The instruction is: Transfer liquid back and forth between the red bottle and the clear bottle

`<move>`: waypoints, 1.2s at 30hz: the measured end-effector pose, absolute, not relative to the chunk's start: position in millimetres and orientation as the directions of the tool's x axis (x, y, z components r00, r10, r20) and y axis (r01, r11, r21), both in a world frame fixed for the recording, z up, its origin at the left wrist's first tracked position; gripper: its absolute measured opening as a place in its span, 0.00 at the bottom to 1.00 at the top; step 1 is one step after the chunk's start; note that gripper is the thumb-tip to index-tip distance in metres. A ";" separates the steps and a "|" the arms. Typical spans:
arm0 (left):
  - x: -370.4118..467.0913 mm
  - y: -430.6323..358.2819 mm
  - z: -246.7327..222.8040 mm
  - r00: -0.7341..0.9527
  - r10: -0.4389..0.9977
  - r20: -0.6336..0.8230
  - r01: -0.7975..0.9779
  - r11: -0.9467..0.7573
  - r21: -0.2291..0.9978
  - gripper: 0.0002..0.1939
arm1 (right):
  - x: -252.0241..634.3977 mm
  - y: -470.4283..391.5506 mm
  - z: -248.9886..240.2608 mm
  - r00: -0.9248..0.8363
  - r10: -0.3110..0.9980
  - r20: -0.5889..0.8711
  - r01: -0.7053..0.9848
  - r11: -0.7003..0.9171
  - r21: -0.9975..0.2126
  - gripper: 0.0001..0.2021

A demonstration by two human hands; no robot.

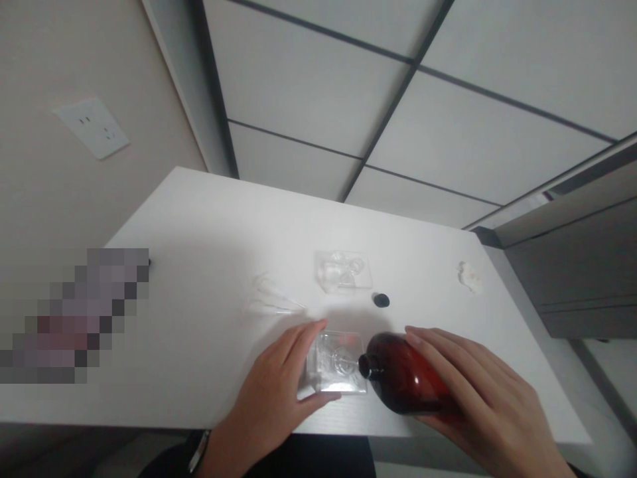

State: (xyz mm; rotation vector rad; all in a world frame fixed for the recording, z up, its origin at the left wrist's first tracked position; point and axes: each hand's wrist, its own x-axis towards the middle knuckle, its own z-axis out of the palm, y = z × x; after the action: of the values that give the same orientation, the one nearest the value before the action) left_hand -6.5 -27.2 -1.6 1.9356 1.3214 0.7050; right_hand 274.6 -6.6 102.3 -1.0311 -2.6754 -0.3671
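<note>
A dark red-brown bottle (411, 375) lies tilted in my right hand (490, 392), its uncapped mouth pointing left over a clear plastic container (338, 362). A thin clear stream seems to run from the mouth into the container. My left hand (279, 378) grips the container from its left side, thumb at the near edge and fingers at the far edge. Beyond the bottle, a small black cap (381, 300) rests on the table. Another clear container (343, 271) stands farther back, with round transparent shapes in it.
Thin clear sticks or tubes (276, 299) lie left of the containers on the white table (209, 372). A crumpled white piece (469, 277) is at the back right. A pixelated object (79, 312) is at the far left.
</note>
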 end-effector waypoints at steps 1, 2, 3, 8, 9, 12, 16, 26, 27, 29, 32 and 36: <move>-6.6 -27.2 -1.6 0.339 0.939 0.057 0.573 -0.254 0.779 0.47 | 274.5 -6.5 102.4 -0.719 0.616 0.320 0.681 0.717 0.148 0.21; -6.6 -27.3 -1.5 0.341 0.938 0.058 0.576 -0.258 0.776 0.48 | 274.4 -6.5 102.5 -0.720 0.615 0.321 0.680 0.718 0.151 0.21; -6.6 -27.5 -1.5 0.344 0.937 0.060 0.578 -0.262 0.773 0.49 | 274.5 -6.4 102.6 -0.721 0.615 0.319 0.679 0.718 0.152 0.21; -6.1 -27.9 -1.2 0.348 0.935 0.066 0.583 -0.271 0.766 0.50 | 274.9 -6.9 103.3 -0.723 0.621 0.303 0.680 0.717 0.152 0.19; -5.8 -27.8 -1.1 0.350 0.935 0.066 0.583 -0.272 0.766 0.50 | 275.0 -7.0 103.3 -0.723 0.622 0.300 0.680 0.718 0.150 0.20; -5.0 -27.3 -1.4 0.355 0.932 0.067 0.581 -0.276 0.766 0.50 | 275.0 -7.0 103.5 -0.724 0.622 0.297 0.678 0.720 0.144 0.19; -5.0 -27.2 -2.4 0.354 0.932 0.080 0.582 -0.287 0.761 0.50 | 274.2 -6.6 104.2 -0.727 0.618 0.300 0.675 0.722 0.151 0.20; -6.4 -26.8 -5.3 0.351 0.931 0.101 0.572 -0.298 0.764 0.53 | 274.0 -6.4 104.5 -0.727 0.618 0.300 0.674 0.725 0.140 0.20; -6.8 -27.0 -5.7 0.345 0.931 0.117 0.569 -0.307 0.763 0.56 | 274.4 -6.5 104.1 -0.727 0.619 0.297 0.674 0.726 0.137 0.20; -9.1 -28.8 -4.5 0.308 0.936 0.171 0.563 -0.325 0.760 0.58 | 274.9 -6.6 103.4 -0.726 0.621 0.296 0.675 0.724 0.138 0.20; -16.6 -34.9 6.8 0.158 0.935 0.316 0.551 -0.349 0.758 0.36 | 274.8 -6.6 102.8 -0.728 0.616 0.300 0.673 0.727 0.140 0.20; -27.6 -49.2 43.6 0.035 0.912 0.409 0.521 -0.366 0.771 0.13 | 274.1 -6.6 103.3 -0.728 0.616 0.300 0.669 0.735 0.112 0.20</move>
State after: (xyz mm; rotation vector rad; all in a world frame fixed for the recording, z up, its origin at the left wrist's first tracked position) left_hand -27.6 -49.2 43.6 1.9073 1.4468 1.2747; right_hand 274.1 -6.6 103.3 -1.0150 -2.6945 -0.3117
